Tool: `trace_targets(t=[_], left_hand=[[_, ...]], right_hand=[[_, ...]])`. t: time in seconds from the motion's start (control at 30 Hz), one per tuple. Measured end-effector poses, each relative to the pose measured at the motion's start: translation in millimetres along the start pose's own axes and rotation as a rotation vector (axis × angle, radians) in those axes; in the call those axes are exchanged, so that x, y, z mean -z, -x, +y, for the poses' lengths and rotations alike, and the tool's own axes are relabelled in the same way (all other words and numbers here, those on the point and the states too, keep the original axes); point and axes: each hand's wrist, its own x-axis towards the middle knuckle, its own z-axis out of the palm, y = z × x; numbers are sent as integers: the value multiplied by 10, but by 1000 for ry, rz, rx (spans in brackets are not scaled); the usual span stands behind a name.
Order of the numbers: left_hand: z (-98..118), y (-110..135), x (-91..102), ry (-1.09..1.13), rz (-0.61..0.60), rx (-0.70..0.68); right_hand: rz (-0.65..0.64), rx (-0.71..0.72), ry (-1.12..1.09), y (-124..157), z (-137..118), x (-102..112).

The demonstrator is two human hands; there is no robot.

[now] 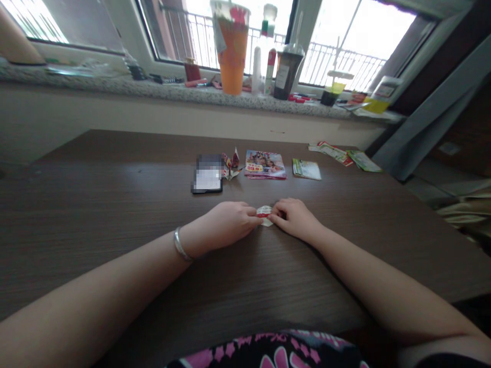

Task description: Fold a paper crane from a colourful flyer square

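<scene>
Brown wood-grain desk (126, 209), papers on it.
Along its far part lie a phone (207, 175), a folded crane (231, 166) just beside it, flyers (265, 164), a smaller stack (306, 169) and loose slips (337, 154); a small paper (264, 209) sits nearer.

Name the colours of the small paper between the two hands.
The paper is whitish with a red strip across its middle, best seen in the head view.

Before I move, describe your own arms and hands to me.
The left hand and right hand are bare, with no gloves, and no sleeves cover the forearms. A smooth, rounded silver bangle circles the wrist on the left; none shows on the right.
</scene>
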Motion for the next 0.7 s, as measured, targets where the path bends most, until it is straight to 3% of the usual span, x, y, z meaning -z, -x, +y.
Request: trace_targets(t=[0.7], left_hand=[[58,-27,-14,-1,15,66]], right_hand=[[-66,-24,222,-31,-94,46]])
